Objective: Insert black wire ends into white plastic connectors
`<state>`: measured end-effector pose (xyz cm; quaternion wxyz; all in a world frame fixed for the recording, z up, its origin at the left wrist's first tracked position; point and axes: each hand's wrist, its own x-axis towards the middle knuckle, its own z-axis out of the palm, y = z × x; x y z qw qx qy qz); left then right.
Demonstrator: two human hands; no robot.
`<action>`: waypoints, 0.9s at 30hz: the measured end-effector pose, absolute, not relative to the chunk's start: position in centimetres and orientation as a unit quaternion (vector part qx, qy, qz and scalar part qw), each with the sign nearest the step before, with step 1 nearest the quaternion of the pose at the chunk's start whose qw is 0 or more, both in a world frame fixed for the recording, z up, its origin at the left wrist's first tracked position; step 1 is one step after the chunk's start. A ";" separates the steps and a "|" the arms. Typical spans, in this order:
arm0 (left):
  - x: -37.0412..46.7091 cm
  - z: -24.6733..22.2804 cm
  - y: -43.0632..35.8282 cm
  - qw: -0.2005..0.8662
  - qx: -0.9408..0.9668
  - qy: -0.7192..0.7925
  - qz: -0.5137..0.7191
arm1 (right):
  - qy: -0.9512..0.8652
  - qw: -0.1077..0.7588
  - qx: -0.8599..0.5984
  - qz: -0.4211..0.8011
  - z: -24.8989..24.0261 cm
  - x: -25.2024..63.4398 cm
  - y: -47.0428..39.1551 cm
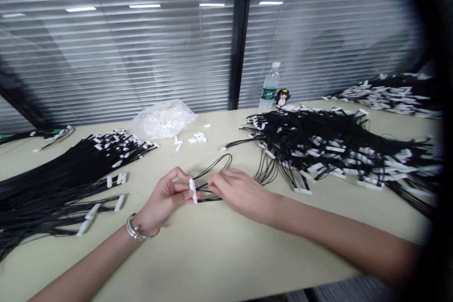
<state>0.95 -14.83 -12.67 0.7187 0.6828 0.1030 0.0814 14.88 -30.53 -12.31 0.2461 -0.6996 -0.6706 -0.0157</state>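
Observation:
Between finger and thumb, my left hand [169, 194] grips a long white connector [193, 191], held upright near the middle of the table. Thin black wires [211, 199] run from the connector's right side toward my right hand [235, 191]. The fingers of my right hand are closed around these wires, a short way right of the connector. One wire loop [221, 158] arches above the two hands. The wires' far ends are hidden behind my right hand.
Bundles of black wires with white connectors lie at left [63, 165] and right [311, 137] on the table [198, 255]. Behind are a clear plastic bag [164, 120], loose white pieces [200, 137], a bottle [270, 87] and a penguin figure [282, 98], before window blinds.

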 end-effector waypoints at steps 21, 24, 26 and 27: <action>0.8 -12.9 -14.7 0.732 0.667 0.119 0.078 | -0.247 0.807 -0.480 0.241 -11.1 27.0 -31.2; 0.9 -12.9 -14.8 0.735 0.662 0.121 0.079 | -0.314 0.764 -0.498 0.264 -10.2 23.0 -30.9; 0.9 -12.9 -14.8 0.737 0.662 0.115 0.079 | -0.407 0.689 -0.537 0.266 -9.9 19.6 -30.8; 0.9 -12.8 -14.8 0.736 0.663 0.112 0.078 | -0.452 0.640 -0.562 0.264 -10.0 18.0 -30.8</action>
